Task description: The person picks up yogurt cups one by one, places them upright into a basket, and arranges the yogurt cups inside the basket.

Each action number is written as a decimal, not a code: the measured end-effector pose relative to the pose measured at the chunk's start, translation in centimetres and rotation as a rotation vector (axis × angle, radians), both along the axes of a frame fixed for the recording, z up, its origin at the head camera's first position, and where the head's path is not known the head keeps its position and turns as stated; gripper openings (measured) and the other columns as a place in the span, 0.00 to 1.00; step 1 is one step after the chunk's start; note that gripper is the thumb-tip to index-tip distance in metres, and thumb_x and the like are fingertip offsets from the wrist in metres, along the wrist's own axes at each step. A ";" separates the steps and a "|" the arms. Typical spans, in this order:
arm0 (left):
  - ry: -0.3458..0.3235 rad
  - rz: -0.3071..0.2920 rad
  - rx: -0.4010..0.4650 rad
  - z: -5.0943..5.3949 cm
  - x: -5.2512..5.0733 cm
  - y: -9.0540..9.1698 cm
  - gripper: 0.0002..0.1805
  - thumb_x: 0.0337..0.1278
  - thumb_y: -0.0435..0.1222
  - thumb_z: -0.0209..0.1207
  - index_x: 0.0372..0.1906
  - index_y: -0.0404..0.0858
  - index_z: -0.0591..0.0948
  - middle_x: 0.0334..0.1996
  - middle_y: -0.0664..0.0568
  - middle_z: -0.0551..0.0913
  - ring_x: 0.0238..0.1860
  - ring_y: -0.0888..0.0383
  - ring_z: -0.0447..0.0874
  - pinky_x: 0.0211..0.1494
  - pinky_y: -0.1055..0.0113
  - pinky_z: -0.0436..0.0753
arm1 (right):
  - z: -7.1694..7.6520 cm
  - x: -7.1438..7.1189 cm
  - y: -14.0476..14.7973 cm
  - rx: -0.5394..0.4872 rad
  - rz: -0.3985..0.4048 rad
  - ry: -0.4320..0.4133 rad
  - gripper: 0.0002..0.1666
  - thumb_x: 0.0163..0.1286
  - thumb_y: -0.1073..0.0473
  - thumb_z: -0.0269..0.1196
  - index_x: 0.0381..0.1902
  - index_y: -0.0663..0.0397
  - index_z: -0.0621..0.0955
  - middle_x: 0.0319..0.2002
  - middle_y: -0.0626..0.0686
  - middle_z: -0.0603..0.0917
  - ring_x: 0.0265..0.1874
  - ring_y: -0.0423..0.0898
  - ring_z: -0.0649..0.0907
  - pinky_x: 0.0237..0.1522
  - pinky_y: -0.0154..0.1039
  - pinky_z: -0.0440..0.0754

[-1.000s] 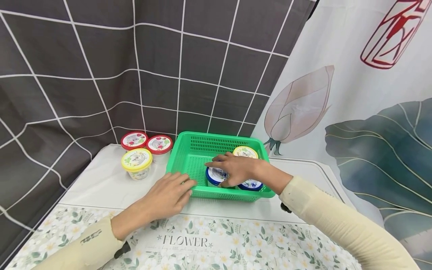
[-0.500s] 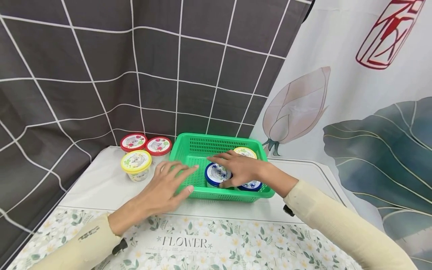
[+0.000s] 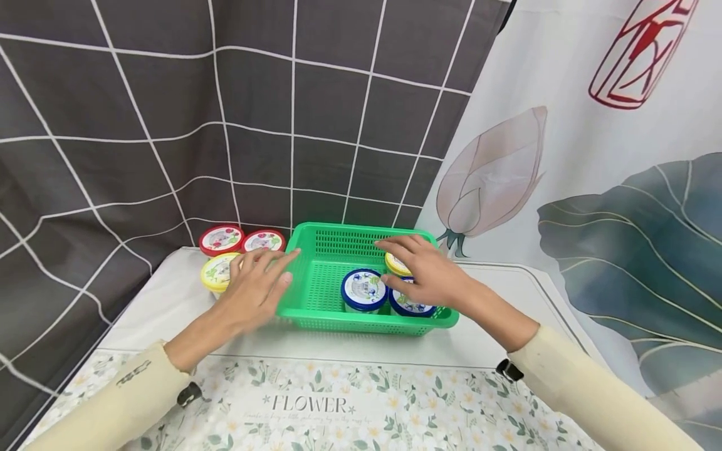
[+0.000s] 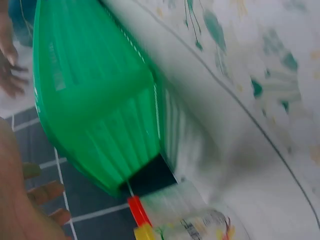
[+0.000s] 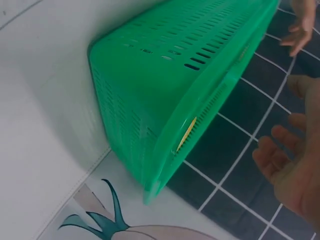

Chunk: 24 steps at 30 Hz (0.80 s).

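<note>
My left hand [image 3: 248,295], fingers spread, hovers between the yellow-lidded tub [image 3: 219,272] and the left end of the green basket [image 3: 316,315], holding nothing. In the left wrist view that hand [image 4: 25,200] is at the lower left, away from the basket [image 4: 95,100]. My right hand [image 3: 429,272] hangs over the basket's right part with loose fingers, gripping nothing. Beneath and beside it are two blue-lidded tubs [image 3: 364,288] and a yellow-lidded tub [image 3: 397,264], partly covered by the hand. The right wrist view shows that hand [image 5: 295,155] beside the basket [image 5: 150,95].
Two red-lidded tubs [image 3: 222,239] stand behind the yellow-lidded one, left of the basket. A floral cloth [image 3: 316,401] covers the table's near part. Behind the table hang a dark gridded curtain [image 3: 254,94] and a white printed curtain [image 3: 564,75].
My right hand has let go of the left blue-lidded tub and moved right and up. My left hand has left the basket's rim and moved left toward the tubs outside.
</note>
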<state>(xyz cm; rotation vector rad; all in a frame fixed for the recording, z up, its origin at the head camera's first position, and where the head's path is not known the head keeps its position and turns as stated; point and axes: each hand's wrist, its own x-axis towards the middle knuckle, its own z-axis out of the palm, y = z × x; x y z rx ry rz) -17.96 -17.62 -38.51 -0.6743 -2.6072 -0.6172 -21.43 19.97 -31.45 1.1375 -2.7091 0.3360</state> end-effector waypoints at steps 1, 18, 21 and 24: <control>-0.018 0.019 -0.003 0.1 -0.2 -0.3 0.29 0.90 0.45 0.46 0.86 0.45 0.72 0.73 0.37 0.79 0.77 0.30 0.66 0.72 0.28 0.61 | 0.1 0.3 0.3 -0.010 -0.013 0.009 0.39 0.81 0.45 0.69 0.84 0.49 0.75 0.80 0.58 0.79 0.79 0.62 0.76 0.77 0.70 0.78; -0.233 0.203 -0.145 1.2 -2.9 -4.3 0.31 0.76 0.46 0.63 0.74 0.31 0.79 0.64 0.30 0.79 0.66 0.25 0.69 0.61 0.30 0.66 | -3.1 5.5 4.6 0.016 -0.093 0.179 0.28 0.76 0.47 0.74 0.70 0.50 0.88 0.63 0.55 0.90 0.63 0.58 0.88 0.64 0.62 0.89; -0.263 0.213 -0.157 1.1 -3.1 -4.5 0.33 0.75 0.47 0.64 0.74 0.30 0.79 0.65 0.29 0.78 0.65 0.25 0.68 0.62 0.29 0.66 | -3.7 6.3 4.9 0.031 -0.102 0.199 0.28 0.75 0.47 0.75 0.68 0.50 0.89 0.61 0.55 0.91 0.59 0.55 0.88 0.59 0.58 0.91; -0.291 0.221 -0.160 0.9 -3.1 -4.6 0.34 0.74 0.48 0.65 0.74 0.31 0.79 0.66 0.29 0.77 0.65 0.26 0.68 0.64 0.26 0.66 | -4.3 7.2 5.3 0.055 -0.116 0.215 0.27 0.74 0.47 0.76 0.66 0.49 0.89 0.59 0.54 0.91 0.56 0.53 0.87 0.56 0.54 0.91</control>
